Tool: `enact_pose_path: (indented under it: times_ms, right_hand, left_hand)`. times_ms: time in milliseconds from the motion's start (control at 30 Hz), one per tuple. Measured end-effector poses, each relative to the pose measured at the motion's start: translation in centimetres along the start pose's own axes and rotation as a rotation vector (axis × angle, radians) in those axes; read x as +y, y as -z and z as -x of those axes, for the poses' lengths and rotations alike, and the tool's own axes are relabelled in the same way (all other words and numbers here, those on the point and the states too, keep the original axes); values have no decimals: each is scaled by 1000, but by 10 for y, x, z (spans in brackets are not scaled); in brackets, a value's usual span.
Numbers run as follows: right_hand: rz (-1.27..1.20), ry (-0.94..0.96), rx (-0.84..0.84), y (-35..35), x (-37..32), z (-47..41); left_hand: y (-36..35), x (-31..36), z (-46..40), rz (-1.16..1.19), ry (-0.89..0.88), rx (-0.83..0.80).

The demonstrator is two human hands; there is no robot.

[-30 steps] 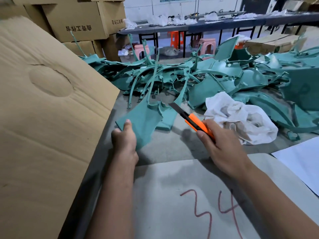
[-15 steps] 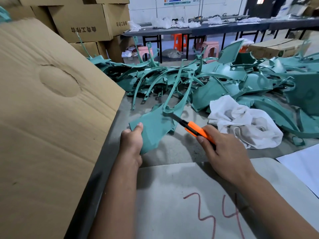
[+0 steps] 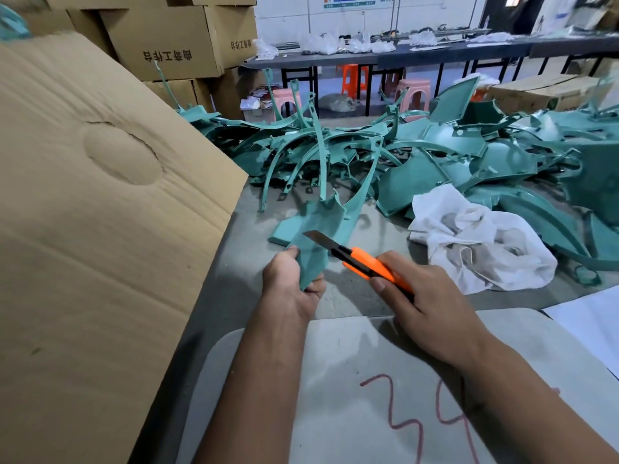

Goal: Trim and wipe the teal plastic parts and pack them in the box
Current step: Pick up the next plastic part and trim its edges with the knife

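Left hand [image 3: 289, 289]: closed around lower end of teal part [image 3: 321, 226].
Right hand [image 3: 432, 306]: gripped around orange knife [image 3: 365, 264]; blade laid against part.
Cloth [image 3: 479, 239]: crumpled on table [image 3: 241, 262].

Behind the grey worktable [image 3: 248, 236], a long dark bench [image 3: 435, 53] stood against the white wall [image 3: 291, 11], with orange and pink stools [image 3: 413, 92] beneath it and stacked cardboard cartons [image 3: 167, 38] to its left.

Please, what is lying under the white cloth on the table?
The white cloth lies crumpled on the grey table, its far edge over some teal plastic parts of the pile. Whatever is beneath its middle is covered and cannot be seen.
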State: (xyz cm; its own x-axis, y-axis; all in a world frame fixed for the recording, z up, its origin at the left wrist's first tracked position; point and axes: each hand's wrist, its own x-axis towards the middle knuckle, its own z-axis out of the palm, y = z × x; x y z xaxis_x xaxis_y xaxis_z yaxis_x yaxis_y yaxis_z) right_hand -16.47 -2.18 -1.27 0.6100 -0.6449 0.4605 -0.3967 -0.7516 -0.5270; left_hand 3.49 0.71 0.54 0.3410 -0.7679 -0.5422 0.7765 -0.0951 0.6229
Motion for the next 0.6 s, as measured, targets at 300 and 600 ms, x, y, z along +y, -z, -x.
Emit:
enact_pose_path:
  times_ms: [300, 600]
  right_hand:
    - [146, -56, 304, 5, -2, 0]
    - [-44, 65, 85, 1, -5, -1]
  left_hand:
    - [7, 4, 6, 56, 420, -395]
    - [9, 3, 5, 161, 432, -363]
